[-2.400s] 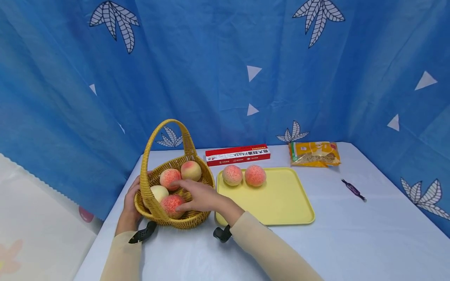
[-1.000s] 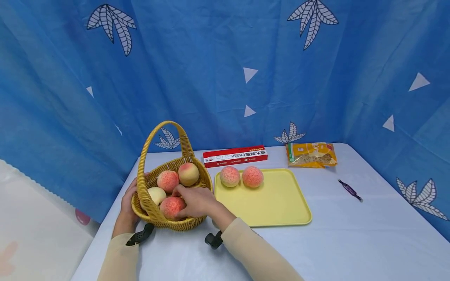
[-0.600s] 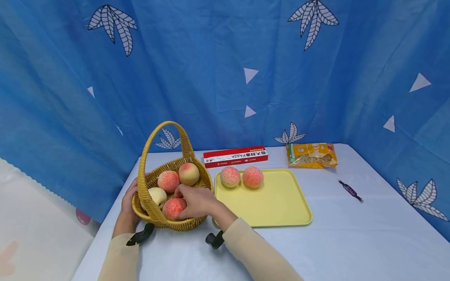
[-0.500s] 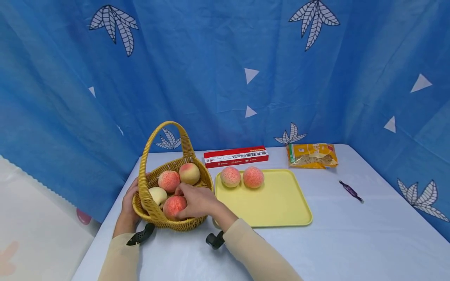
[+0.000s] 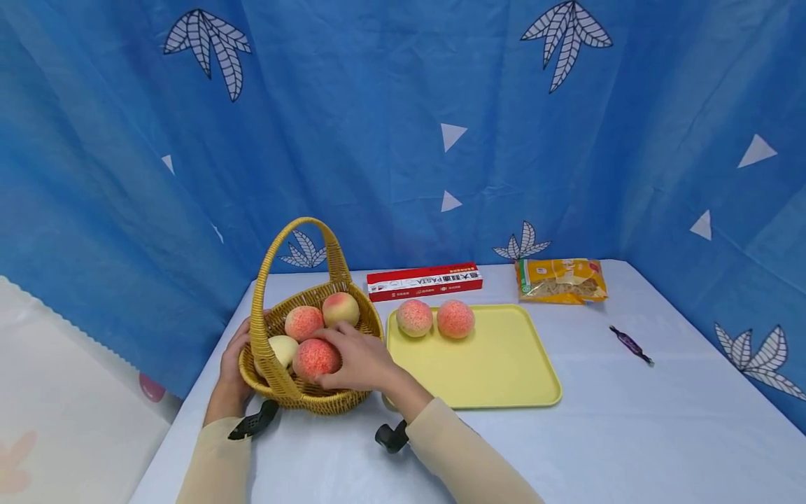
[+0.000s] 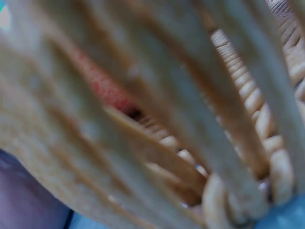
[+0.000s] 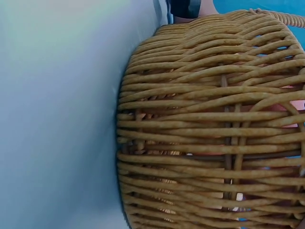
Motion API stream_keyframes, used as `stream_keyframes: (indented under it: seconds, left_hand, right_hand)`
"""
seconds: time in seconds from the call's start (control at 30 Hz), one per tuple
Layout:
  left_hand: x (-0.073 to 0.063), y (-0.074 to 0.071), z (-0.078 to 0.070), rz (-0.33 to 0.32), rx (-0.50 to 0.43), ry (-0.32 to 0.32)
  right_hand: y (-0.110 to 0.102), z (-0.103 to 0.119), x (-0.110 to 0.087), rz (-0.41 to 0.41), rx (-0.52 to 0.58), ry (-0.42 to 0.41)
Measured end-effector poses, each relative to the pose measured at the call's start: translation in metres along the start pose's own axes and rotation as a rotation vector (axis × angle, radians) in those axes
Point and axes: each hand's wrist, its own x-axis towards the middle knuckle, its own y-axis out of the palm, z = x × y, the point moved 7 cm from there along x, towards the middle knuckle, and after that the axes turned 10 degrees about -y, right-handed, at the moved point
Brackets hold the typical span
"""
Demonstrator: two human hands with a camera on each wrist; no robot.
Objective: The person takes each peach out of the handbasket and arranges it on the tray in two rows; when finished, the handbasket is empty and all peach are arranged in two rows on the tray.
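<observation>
In the head view my right hand (image 5: 359, 360) grips a red-pink peach (image 5: 316, 360) inside the wicker basket (image 5: 340, 402), thumb and fingers on its right side. My left hand (image 5: 234, 360) holds the basket's left side, its fingers partly hidden by the wall and handle. Within the basket lie another pink peach (image 5: 304, 323), a yellow peach with a red top (image 5: 341, 309) and a pale cream-coloured round fruit (image 5: 283, 349). The left wrist view shows blurred wicker strands (image 6: 157, 95) up close; the right wrist view shows the basket's woven wall (image 7: 200, 124).
Right of the basket lies a yellow tray (image 5: 485, 371) with two pink peaches (image 5: 414, 318) at its back left. Behind stand a red pasta box (image 5: 425, 281) and an orange pasta bag (image 5: 562, 281). A purple-wrapped candy (image 5: 632, 346) lies farther right.
My right hand closed round the front red-pink peach and has raised it slightly within the basket. My left hand stays at the basket's side.
</observation>
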Motion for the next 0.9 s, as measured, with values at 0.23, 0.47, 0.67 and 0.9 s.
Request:
stream_keyframes:
  seconds: [0.23,0.47,0.67,0.9]
  left_hand:
    - [0.000,-0.002,0.000,0.006,-0.012,0.013]
    - [0.000,-0.001,0.001,0.042,-0.012,0.024]
    - [-0.001,0.003,-0.001,0.038,0.000,0.041]
    - [-0.002,0.003,0.000,0.020,0.006,0.028]
  right_hand:
    - [-0.003,0.000,-0.002,-0.078,0.077,-0.034]
    - [-0.006,-0.002,-0.004,-0.139,0.145,-0.028]
    - [-0.009,-0.002,-0.008,-0.165,0.201,-0.039]
    - [-0.012,-0.005,-0.013,-0.187,0.348,-0.039]
